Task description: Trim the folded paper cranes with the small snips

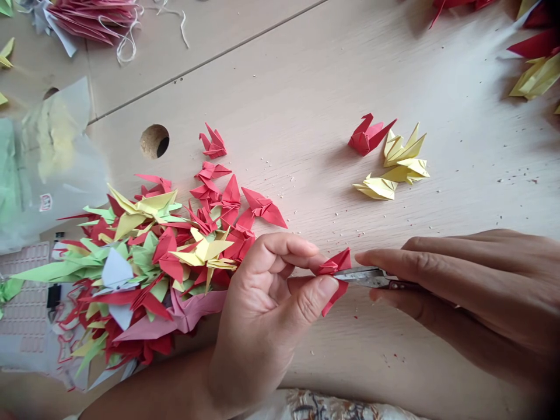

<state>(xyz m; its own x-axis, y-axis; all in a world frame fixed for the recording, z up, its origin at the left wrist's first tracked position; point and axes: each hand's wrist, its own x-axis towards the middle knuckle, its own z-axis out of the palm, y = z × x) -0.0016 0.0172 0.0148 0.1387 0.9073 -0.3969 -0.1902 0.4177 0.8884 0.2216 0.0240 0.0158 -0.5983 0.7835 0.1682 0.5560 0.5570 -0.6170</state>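
A small red paper crane (pixel 336 262) is pinched between the thumb and fingers of my left hand (pixel 280 297). My right hand (pixel 464 286) grips a metal tool with narrow blades, which looks like small scissors (pixel 365 276). Its tip touches the crane beside my left thumb, and my right palm hides its handles. Left of my left hand lies a heap of folded paper cranes (pixel 149 262) in red, yellow, green, white and pink. Beyond my hands, a red crane (pixel 366 135) stands near several yellow cranes (pixel 405 154).
The wooden table (pixel 280 87) has a round hole (pixel 154 141) and a seam across it. Plastic bags (pixel 52 157) lie at the left, with a stack of red folded paper (pixel 94 17) and white string behind. More cranes (pixel 538 73) sit at the far right. Tiny scraps dot the surface.
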